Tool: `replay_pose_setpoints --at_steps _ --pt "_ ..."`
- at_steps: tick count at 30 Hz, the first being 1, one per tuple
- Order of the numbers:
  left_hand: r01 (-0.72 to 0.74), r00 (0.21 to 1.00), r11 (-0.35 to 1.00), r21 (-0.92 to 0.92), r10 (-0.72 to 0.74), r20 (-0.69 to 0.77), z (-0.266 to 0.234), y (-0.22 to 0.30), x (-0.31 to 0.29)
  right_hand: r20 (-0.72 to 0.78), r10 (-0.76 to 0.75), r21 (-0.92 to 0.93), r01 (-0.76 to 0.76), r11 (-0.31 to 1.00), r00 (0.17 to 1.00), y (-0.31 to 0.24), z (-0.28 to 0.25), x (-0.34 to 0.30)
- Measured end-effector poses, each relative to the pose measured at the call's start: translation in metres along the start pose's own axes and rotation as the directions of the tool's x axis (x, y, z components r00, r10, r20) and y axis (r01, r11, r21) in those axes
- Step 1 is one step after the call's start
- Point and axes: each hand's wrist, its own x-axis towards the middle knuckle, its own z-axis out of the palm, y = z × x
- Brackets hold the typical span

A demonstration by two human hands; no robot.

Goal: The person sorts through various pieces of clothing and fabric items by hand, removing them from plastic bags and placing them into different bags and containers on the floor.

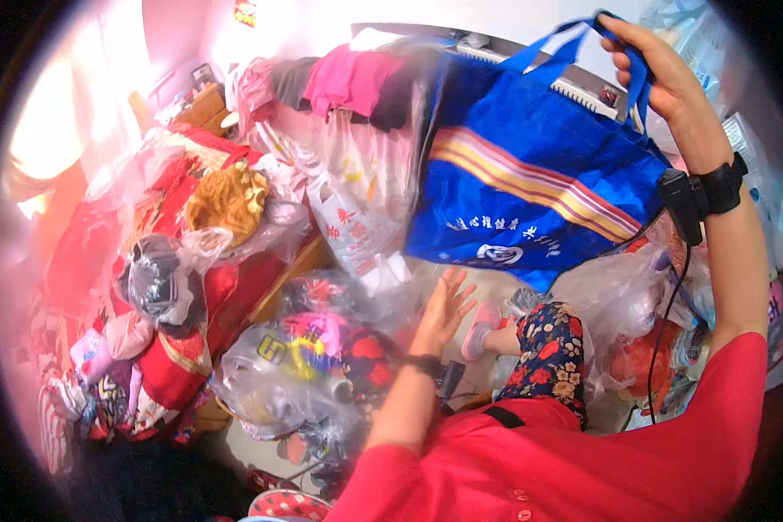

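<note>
Raised at the upper right, my right hand (657, 65) is closed round the dark blue strap of a large blue tote bag (513, 196). The bag hangs in front of me, spread broad and tilted, with red, white and yellow stripes and white print across it. Its other strap loop stands up to the left of my hand. Below the bag's lower left edge my left hand (448, 309) is open, fingers apart and holding nothing. It appears close to the bag, but whether it touches I cannot tell. What the bag holds, if anything, is hidden.
Stuffed clear plastic bags (296, 374) lie left of my legs, others (626, 304) to the right. A white printed plastic bag (352, 226) stands beyond. Left is a bed-like surface piled with red cloth and a mustard cloth (226, 204). Pink clothing (352, 78) drapes at the back.
</note>
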Motion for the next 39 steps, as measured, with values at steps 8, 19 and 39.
replay_pose_setpoints --at_steps 8,19,39 --pt "0.099 0.964 0.968 -0.232 -0.036 0.262 0.064 0.042 0.0 -0.231 0.278 -0.116 -0.31 0.944 0.932 0.042 -0.098 -0.043" --pt "0.5 0.859 0.856 -0.133 -0.47 0.204 0.084 -0.033 0.032 -0.265 0.361 -0.476 -0.447 0.757 0.894 0.026 -0.188 -0.155" --pt "0.404 0.895 0.723 0.561 -0.44 -0.077 0.186 -0.069 -0.086 -0.369 0.115 -0.862 -0.386 0.328 0.922 -0.057 -0.321 -0.352"
